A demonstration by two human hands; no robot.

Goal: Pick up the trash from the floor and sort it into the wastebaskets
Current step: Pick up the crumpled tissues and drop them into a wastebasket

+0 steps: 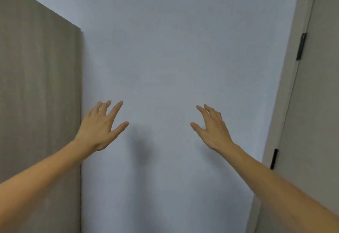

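Note:
My left hand (102, 125) is stretched out in front of me at the middle left, fingers spread, holding nothing. My right hand (212, 128) is raised at the same height on the right, fingers apart and empty too. Both hands are held up before a plain pale wall (165, 58). No trash, floor or wastebasket is in view.
A tall brown wood-grain panel (38, 86) stands on the left, its edge next to my left wrist. A beige door (317, 104) with two black hinges (300, 46) fills the right side.

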